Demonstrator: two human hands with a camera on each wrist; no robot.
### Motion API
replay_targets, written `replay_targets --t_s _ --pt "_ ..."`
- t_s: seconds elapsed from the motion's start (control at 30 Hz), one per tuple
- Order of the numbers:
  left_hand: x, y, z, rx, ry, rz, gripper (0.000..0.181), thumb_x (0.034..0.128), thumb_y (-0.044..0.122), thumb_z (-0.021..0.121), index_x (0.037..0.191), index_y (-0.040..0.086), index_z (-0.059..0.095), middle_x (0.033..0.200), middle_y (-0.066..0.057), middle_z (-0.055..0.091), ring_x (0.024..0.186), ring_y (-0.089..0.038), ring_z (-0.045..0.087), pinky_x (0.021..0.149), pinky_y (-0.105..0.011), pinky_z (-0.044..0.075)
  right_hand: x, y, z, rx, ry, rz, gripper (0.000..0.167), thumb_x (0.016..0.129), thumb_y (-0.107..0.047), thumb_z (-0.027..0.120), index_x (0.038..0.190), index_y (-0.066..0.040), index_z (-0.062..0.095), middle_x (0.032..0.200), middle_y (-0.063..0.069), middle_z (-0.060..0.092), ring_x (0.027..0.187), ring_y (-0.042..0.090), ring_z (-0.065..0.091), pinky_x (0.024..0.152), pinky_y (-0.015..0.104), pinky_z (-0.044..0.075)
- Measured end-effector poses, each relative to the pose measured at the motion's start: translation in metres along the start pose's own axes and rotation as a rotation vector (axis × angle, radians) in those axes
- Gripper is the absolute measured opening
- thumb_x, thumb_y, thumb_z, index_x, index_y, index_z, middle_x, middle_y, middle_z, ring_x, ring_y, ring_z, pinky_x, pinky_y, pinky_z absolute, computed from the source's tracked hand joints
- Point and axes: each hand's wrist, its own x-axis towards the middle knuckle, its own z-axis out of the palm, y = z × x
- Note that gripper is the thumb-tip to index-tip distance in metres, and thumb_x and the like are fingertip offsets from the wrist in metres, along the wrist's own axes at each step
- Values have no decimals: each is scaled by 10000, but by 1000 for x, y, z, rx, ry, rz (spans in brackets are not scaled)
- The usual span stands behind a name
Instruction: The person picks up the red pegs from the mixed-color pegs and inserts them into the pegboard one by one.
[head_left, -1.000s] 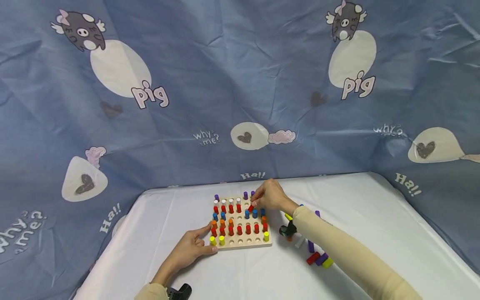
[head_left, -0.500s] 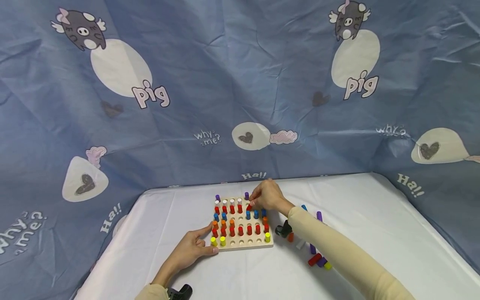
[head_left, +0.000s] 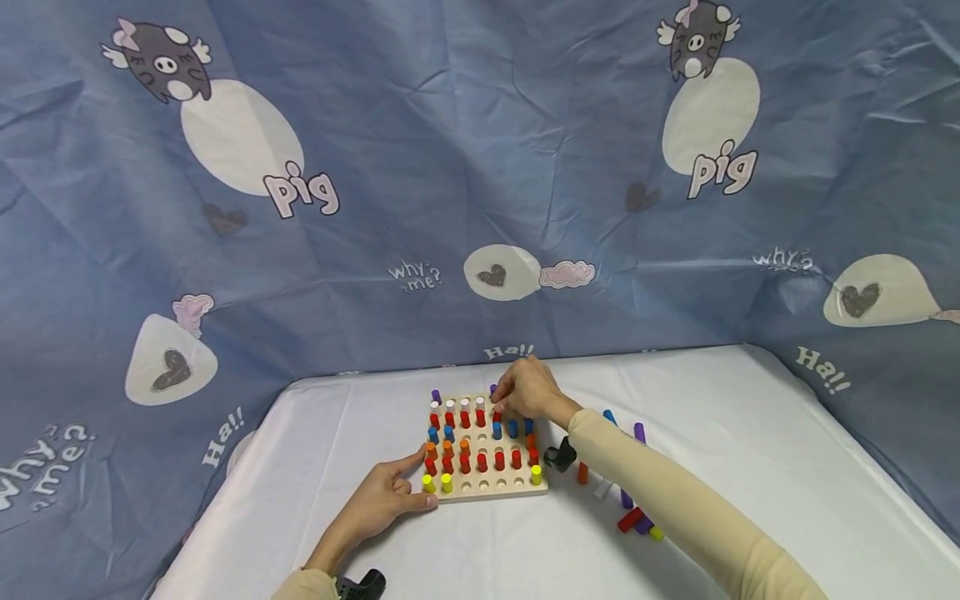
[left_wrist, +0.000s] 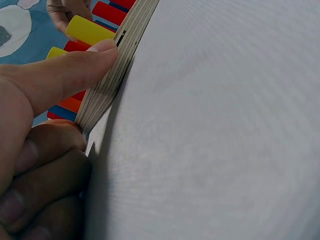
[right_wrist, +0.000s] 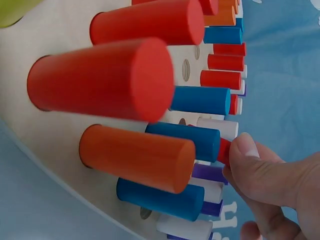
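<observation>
A wooden pegboard (head_left: 491,494) stands on the white cloth, with rows of yellow, red, orange, blue, white and purple pegs upright in it. My left hand (head_left: 378,502) holds its near left corner, thumb against the front edge and index finger along the left side. In the left wrist view the thumb lies on the board's layered edge beside a yellow peg (left_wrist: 90,30), the other fingers curled below. My right hand (head_left: 531,392) pinches a red peg (right_wrist: 224,151) between thumb and fingers over the far right part of the board. Blue pegs partly hide that peg's lower end in the right wrist view.
Loose pegs lie right of the board, among them a red peg (head_left: 631,519), an orange peg (head_left: 582,473) and a purple peg (head_left: 640,432). My right forearm passes over some of them. A blue printed curtain (head_left: 480,183) hangs behind the table.
My right hand has shifted slightly left and the red peg in it has gone from tilted to nearly upright, lower at the board. My left hand keeps its place on the corner.
</observation>
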Motion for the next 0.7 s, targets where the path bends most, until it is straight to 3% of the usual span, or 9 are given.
replay_targets --t_s 0.23,0.47,0.7 --pt "1 -1 0 6 3 -9 937 815 251 924 1597 33 458 548 92 292 510 -71 248 494 -224 275 2 3 0 24 -4 -9 95 775 -148 952 773 -180 863 722 -76 777 887 148 639 995 414 422" --pt "0 -1 0 -12 -4 0 932 818 229 921 1594 13 451 551 76 303 505 -85 249 479 -229 265 0 3 1 20 -2 -47 107 778 -134 951 761 -179 855 724 -66 779 780 100 651 912 380 475" --pt "1 -3 0 -7 -5 -4 938 820 240 920 1599 20 445 548 86 291 507 -77 246 488 -225 273 -2 1 3 11 -11 -38 100 788 -147 948 769 -180 856 735 -63 783 853 147 638 988 437 429"
